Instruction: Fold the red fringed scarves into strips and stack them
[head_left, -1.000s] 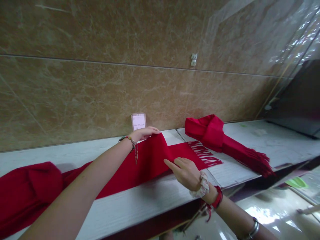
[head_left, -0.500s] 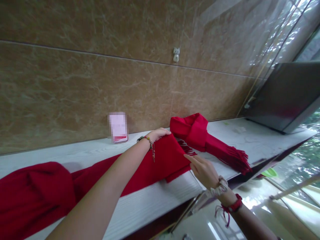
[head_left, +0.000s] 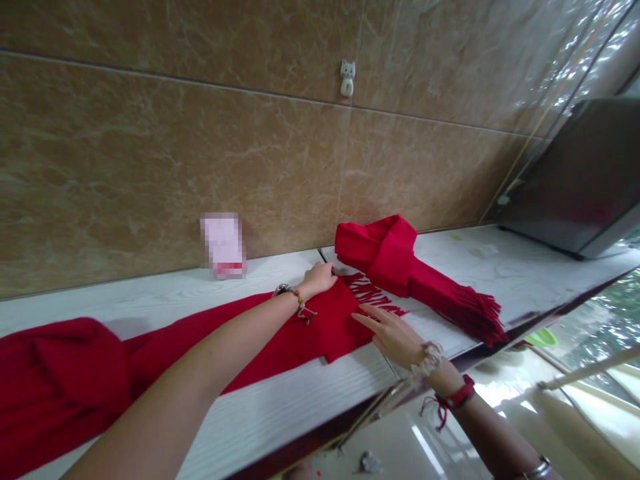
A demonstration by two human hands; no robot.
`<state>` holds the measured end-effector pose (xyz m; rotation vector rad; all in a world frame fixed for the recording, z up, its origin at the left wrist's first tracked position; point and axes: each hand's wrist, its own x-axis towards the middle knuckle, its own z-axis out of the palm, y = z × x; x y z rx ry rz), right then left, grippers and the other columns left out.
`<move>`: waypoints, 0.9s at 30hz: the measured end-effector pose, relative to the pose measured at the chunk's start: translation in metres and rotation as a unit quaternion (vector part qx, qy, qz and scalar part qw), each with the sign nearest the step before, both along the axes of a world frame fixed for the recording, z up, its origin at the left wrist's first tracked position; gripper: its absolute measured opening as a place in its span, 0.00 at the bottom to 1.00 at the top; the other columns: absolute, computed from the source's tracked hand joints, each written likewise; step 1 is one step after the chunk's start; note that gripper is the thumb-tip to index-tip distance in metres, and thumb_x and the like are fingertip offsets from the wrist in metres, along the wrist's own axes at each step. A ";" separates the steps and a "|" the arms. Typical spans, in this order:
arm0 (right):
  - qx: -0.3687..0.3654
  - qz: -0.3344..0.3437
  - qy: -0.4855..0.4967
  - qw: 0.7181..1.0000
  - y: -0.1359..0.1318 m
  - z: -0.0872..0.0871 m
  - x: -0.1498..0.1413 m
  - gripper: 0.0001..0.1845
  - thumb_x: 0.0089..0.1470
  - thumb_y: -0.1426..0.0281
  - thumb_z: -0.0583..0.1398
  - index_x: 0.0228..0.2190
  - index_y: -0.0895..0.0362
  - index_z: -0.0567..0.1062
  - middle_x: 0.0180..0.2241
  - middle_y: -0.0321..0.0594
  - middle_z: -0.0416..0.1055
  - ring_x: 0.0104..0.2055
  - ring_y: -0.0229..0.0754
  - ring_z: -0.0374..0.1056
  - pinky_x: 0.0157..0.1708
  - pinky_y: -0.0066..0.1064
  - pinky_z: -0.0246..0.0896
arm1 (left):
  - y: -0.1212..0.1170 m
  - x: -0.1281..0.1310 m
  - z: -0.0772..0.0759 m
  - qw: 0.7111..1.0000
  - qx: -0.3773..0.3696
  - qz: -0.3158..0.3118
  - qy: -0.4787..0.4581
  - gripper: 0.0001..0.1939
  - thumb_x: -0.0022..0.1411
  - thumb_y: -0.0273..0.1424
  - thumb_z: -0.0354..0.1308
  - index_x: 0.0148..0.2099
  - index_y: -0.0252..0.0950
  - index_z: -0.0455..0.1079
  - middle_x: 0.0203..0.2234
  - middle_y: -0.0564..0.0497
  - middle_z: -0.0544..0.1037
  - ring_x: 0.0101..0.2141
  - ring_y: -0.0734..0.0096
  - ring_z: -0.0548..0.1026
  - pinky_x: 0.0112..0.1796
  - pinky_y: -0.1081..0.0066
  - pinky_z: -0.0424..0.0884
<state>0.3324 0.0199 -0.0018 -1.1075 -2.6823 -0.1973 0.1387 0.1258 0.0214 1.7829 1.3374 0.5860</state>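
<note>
A long red scarf (head_left: 280,353) lies along the white countertop, folded over near its right end, with fringe showing past the fold. At its far right corner, my left hand (head_left: 320,280) is closed, fingers curled on the cloth edge. My right hand (head_left: 395,337) has its fingers stretched out and apart, fingertips touching the scarf near the fringed end. The left part of the scarf is bunched in a thick heap, partly behind my left forearm. Just beyond my hands sits a second red scarf (head_left: 395,260), looped over itself, its fringed tail pointing right.
A blurred pink-white card or box (head_left: 223,243) leans by the tiled wall (head_left: 150,167). A small white cat-shaped hook (head_left: 347,78) is on the wall. A dark grey appliance (head_left: 565,180) stands at the counter's right end. The white countertop (head_left: 280,407) has a front edge.
More fringe now shows at the scarf's folded end. My left hand's fingers have curled in, and my right hand's fingers have spread over the cloth edge. The view has shifted slightly.
</note>
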 end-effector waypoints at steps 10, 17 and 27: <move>0.005 0.039 -0.094 0.995 0.003 0.022 -0.015 0.26 0.44 0.80 0.54 0.47 0.57 0.69 0.51 0.48 0.63 0.50 0.50 0.60 0.43 0.44 0.60 | -0.142 -0.063 -0.004 0.940 0.158 -0.077 0.291 0.37 0.54 0.43 0.52 0.62 0.37 0.43 0.61 0.41 0.42 0.59 0.54 0.42 0.54 0.57 0.46; -0.050 0.085 -0.032 0.995 0.015 0.012 -0.023 0.26 0.45 0.83 0.49 0.47 0.57 0.68 0.46 0.45 0.69 0.49 0.41 0.64 0.48 0.38 0.59 | -0.155 -0.076 0.004 0.902 0.113 -0.213 0.358 0.35 0.54 0.17 0.43 0.62 0.41 0.43 0.61 0.46 0.46 0.59 0.59 0.42 0.54 0.56 0.48; -0.156 0.097 0.027 0.983 0.017 0.012 -0.009 0.28 0.48 0.82 0.48 0.52 0.55 0.63 0.52 0.43 0.63 0.54 0.40 0.58 0.53 0.38 0.54 | -0.173 -0.062 0.019 0.925 0.089 -0.184 0.320 0.35 0.53 0.15 0.39 0.62 0.40 0.45 0.61 0.44 0.43 0.59 0.55 0.40 0.52 0.47 0.46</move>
